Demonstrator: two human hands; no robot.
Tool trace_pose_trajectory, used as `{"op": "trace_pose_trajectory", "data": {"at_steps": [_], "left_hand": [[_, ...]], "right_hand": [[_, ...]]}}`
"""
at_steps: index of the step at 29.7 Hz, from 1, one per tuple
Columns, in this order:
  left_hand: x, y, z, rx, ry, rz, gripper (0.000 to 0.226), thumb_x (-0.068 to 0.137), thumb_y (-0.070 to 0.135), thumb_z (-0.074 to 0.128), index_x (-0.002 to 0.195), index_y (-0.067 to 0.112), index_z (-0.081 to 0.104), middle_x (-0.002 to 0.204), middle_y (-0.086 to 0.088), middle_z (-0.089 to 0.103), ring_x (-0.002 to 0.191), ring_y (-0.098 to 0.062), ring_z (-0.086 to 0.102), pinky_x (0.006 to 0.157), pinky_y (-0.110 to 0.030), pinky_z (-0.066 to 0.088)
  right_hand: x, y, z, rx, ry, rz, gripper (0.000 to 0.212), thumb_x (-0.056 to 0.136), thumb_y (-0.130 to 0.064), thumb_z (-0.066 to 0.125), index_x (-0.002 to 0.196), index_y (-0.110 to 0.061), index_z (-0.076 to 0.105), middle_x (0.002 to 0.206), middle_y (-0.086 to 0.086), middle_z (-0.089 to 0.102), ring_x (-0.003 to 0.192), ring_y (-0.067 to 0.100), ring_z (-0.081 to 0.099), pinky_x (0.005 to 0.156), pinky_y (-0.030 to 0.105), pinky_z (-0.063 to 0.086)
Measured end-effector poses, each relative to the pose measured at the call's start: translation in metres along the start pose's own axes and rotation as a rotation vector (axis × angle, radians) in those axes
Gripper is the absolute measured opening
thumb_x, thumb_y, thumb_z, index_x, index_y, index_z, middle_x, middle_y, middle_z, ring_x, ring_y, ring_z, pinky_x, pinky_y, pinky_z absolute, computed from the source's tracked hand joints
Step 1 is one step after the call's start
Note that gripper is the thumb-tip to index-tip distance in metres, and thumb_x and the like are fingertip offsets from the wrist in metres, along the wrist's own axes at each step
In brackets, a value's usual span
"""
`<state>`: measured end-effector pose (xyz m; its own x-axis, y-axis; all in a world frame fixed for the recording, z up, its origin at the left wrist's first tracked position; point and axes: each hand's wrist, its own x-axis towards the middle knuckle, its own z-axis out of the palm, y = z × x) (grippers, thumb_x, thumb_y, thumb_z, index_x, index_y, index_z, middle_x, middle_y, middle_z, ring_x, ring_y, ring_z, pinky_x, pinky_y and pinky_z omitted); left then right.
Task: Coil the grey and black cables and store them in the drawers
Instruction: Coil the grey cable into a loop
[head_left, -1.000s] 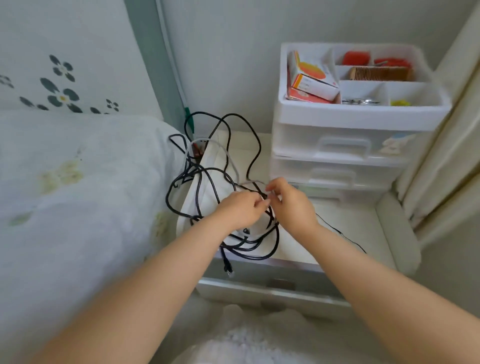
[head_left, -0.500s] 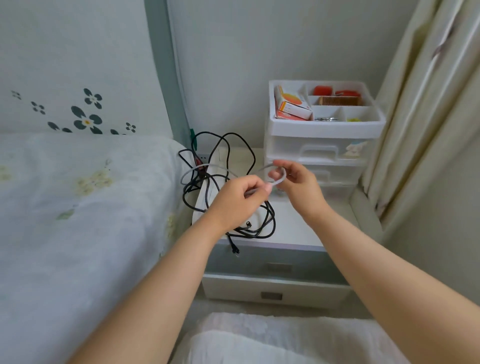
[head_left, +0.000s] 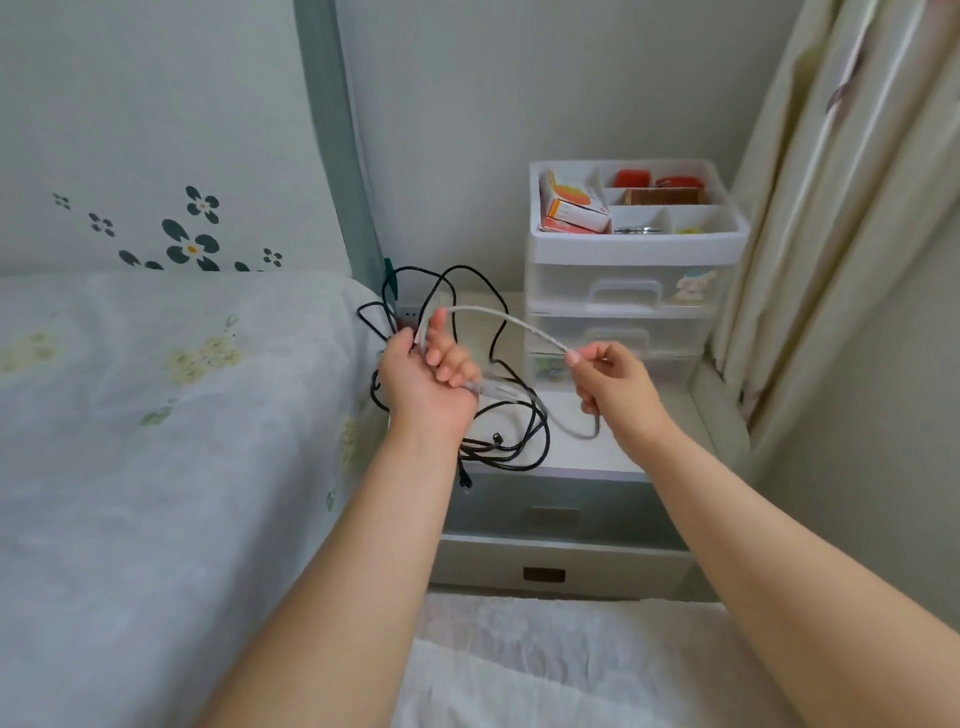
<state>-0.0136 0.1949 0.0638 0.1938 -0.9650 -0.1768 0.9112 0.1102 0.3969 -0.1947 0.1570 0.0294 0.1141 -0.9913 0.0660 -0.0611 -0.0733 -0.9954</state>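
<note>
A grey cable (head_left: 511, 324) arches in the air between my two hands above the nightstand. My left hand (head_left: 426, 376) grips it, with a loop over the fingers and its plug end sticking out to the right. My right hand (head_left: 610, 376) pinches the cable further along; the rest hangs below in a curve. A black cable (head_left: 524, 431) lies tangled on the nightstand top (head_left: 621, 457) behind and under my left hand, one end dangling over the front edge. A clear plastic drawer unit (head_left: 631, 291) stands at the back right, its drawers closed.
The drawer unit's top tray (head_left: 636, 244) holds an orange box, a comb and small items. The nightstand has two front drawers (head_left: 561, 569), both closed. A bed (head_left: 156, 415) fills the left, a curtain (head_left: 831, 208) hangs at the right, and a white rug (head_left: 561, 660) lies below.
My hands have moved apart, drawing the grey cable out into a longer span. My left hand has turned palm-up. The view has pulled back from the nightstand.
</note>
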Motion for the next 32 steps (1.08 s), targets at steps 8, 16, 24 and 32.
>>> {"op": "trace_pose_trajectory", "data": {"at_steps": [8, 16, 24, 32], "left_hand": [[0.017, -0.023, 0.018, 0.296, 0.056, 0.197, 0.005, 0.097, 0.015, 0.048, 0.096, 0.015, 0.053, 0.057, 0.006, 0.050, 0.036, -0.006, 0.031, 0.036, -0.017, 0.024], [0.017, -0.067, 0.005, 1.183, -0.085, 0.302, 0.033, 0.102, 0.031, 0.039, 0.089, 0.013, 0.063, 0.065, 0.000, 0.064, 0.052, -0.008, 0.058, 0.050, -0.022, 0.048], [0.036, -0.060, -0.025, 1.607, -0.294, 0.212, 0.038, 0.101, 0.039, 0.038, 0.080, 0.018, 0.062, 0.062, 0.007, 0.059, 0.056, -0.007, 0.054, 0.059, -0.023, 0.044], [0.039, -0.052, -0.024, 1.114, -0.358, -0.245, 0.046, 0.101, 0.046, 0.034, 0.072, 0.014, 0.051, 0.046, 0.001, 0.041, 0.037, -0.011, 0.031, 0.039, -0.022, 0.028]], "right_hand": [[-0.018, 0.031, -0.054, -0.647, -0.142, -0.006, 0.024, 0.094, -0.035, 0.052, 0.088, -0.011, 0.056, 0.065, -0.001, 0.051, 0.059, 0.015, 0.045, 0.054, 0.026, 0.036], [-0.028, 0.025, -0.021, -1.343, -0.245, -0.425, 0.037, 0.096, -0.051, 0.038, 0.100, -0.017, 0.053, 0.077, 0.006, 0.062, 0.069, 0.031, 0.053, 0.049, 0.030, 0.026], [-0.014, 0.018, -0.002, -1.056, -0.225, -0.866, 0.029, 0.089, -0.042, 0.044, 0.083, -0.024, 0.066, 0.080, -0.007, 0.067, 0.062, 0.021, 0.055, 0.047, 0.024, 0.031], [0.012, 0.010, -0.008, -1.028, -0.019, -0.485, 0.041, 0.092, -0.054, 0.040, 0.083, -0.015, 0.050, 0.054, -0.008, 0.040, 0.062, 0.026, 0.050, 0.055, 0.031, 0.030]]}}
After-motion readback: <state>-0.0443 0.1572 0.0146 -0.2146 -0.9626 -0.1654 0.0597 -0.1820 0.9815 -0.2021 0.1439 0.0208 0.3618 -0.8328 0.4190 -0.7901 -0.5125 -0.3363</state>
